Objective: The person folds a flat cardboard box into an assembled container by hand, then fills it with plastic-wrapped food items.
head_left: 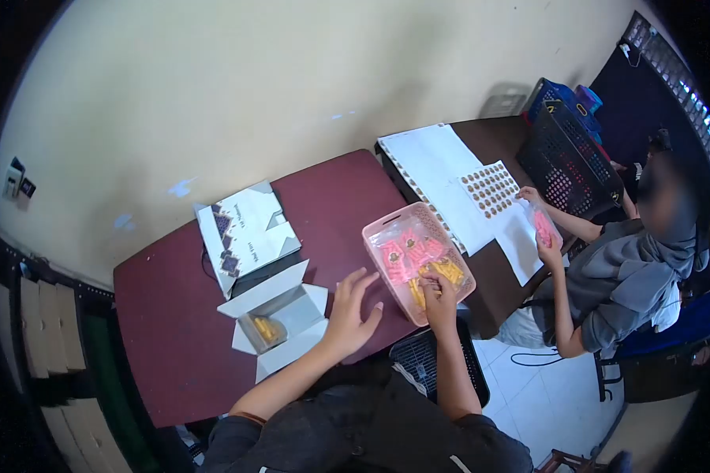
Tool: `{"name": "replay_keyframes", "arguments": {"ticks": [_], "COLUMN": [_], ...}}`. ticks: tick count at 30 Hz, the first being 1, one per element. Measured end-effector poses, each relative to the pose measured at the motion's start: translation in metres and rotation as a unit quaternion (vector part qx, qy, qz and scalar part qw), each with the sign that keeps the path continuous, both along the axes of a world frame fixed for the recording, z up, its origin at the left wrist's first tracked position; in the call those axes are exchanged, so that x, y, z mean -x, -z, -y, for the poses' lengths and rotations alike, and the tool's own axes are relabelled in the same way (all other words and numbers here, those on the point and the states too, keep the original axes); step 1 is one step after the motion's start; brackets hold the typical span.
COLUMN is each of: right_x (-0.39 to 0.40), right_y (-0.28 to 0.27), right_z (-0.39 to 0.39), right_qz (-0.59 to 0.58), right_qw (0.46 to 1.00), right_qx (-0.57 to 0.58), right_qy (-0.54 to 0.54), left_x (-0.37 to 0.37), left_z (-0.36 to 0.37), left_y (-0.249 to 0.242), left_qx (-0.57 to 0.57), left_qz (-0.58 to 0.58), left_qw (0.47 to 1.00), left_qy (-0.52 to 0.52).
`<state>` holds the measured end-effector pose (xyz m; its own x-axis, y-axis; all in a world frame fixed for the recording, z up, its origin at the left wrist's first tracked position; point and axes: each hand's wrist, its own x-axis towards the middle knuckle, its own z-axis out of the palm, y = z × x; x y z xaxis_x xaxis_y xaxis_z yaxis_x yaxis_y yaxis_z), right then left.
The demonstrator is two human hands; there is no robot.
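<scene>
My right hand [440, 301] reaches into a pink basket [386, 225], its fingers closed on a packet of yellow pieces [450, 272]. Packets of pink pieces [409, 251] fill the basket's other half. Over the table, left of the basket, my left hand [353, 311] hovers with its fingers spread and nothing in it. An open white box [296, 311] lies left of that hand, with one yellow packet [267, 329] inside. Behind it rests a flat white printed box [248, 232].
At the right, a co-worker [623, 268] holds a pink packet [543, 227] beside a sticker sheet [489, 189] and white paper [430, 158]. A black crate [568, 158] stands behind. Below the table edge is a dark basket [422, 359].
</scene>
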<state>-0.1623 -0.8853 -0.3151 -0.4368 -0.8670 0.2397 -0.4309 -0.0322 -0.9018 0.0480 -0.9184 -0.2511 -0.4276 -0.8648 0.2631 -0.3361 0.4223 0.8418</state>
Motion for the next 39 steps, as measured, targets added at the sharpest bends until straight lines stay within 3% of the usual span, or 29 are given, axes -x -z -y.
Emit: {"name": "replay_keyframes", "arguments": {"ticks": [3, 6, 7, 10, 12, 13, 14, 16, 18, 21, 25, 28, 30, 32, 33, 35, 38, 39], "right_x": [0.031, 0.058, 0.065, 0.097, 0.115, 0.123, 0.13, 0.135, 0.132, 0.118, 0.115, 0.104, 0.099, 0.085, 0.078, 0.061, 0.033, 0.023], "right_y": [-0.003, -0.004, -0.008, 0.006, 0.021, 0.034, 0.047, 0.072, 0.085, 0.084, 0.07, 0.025, 0.007, -0.005, -0.01, -0.016, -0.024, -0.029], "right_z": [-0.009, -0.022, -0.025, -0.03, -0.028, -0.026, -0.023, -0.018, -0.013, -0.009, -0.016, -0.023, -0.027, -0.029, -0.031, -0.035, -0.039, -0.039], "right_qz": [0.075, 0.09, 0.033, -0.003, -0.007, 0.0, 0.008, 0.037, 0.059, 0.036, 0.025, -0.013, -0.058, -0.081, -0.09, -0.098, -0.106, -0.143], "right_qw": [0.99, 0.983, 0.985, 0.98, 0.978, 0.978, 0.978, 0.976, 0.977, 0.979, 0.98, 0.975, 0.97, 0.971, 0.971, 0.972, 0.976, 0.976], "right_qx": [-0.09, -0.107, -0.112, -0.137, -0.146, -0.146, -0.147, -0.161, -0.169, -0.15, -0.078, -0.06, -0.119, -0.094, -0.073, -0.052, 0.013, 0.05], "right_qy": [0.077, 0.116, 0.126, 0.142, 0.151, 0.151, 0.151, 0.144, 0.113, 0.134, 0.18, 0.212, 0.206, 0.206, 0.21, 0.208, 0.192, 0.158], "left_x": [0.046, 0.094, 0.111, 0.165, 0.199, 0.207, 0.21, 0.209, 0.214, 0.212, 0.2, 0.188, 0.186, 0.182, 0.179, 0.172, 0.15, 0.142], "left_z": [-0.002, 0.001, 0.003, 0.012, 0.018, 0.02, 0.025, 0.035, 0.037, 0.041, 0.038, 0.029, 0.02, 0.01, 0.006, 0.003, 0.01, 0.015], "left_y": [0.012, 0.015, 0.031, 0.124, 0.198, 0.18, 0.163, 0.152, 0.165, 0.166, 0.162, 0.138, 0.137, 0.112, 0.115, 0.122, 0.093, 0.091], "left_qx": [-0.007, -0.02, -0.055, -0.14, -0.368, -0.494, -0.495, -0.658, -0.644, -0.688, -0.696, -0.701, -0.703, -0.761, -0.743, -0.744, -0.725, -0.67], "left_qz": [-0.012, -0.042, -0.064, -0.082, -0.137, -0.217, -0.216, -0.178, -0.187, -0.204, -0.219, -0.218, -0.266, -0.314, -0.389, -0.395, -0.427, -0.454], "left_qw": [0.999, 0.995, 0.991, 0.98, 0.915, 0.836, 0.835, 0.726, 0.738, 0.694, 0.682, 0.675, 0.658, 0.566, 0.544, 0.539, 0.538, 0.583], "left_qy": [0.034, 0.084, 0.101, 0.114, 0.096, 0.101, 0.104, 0.092, 0.073, 0.052, 0.054, 0.081, 0.044, -0.033, 0.011, 0.019, 0.047, 0.07]}}
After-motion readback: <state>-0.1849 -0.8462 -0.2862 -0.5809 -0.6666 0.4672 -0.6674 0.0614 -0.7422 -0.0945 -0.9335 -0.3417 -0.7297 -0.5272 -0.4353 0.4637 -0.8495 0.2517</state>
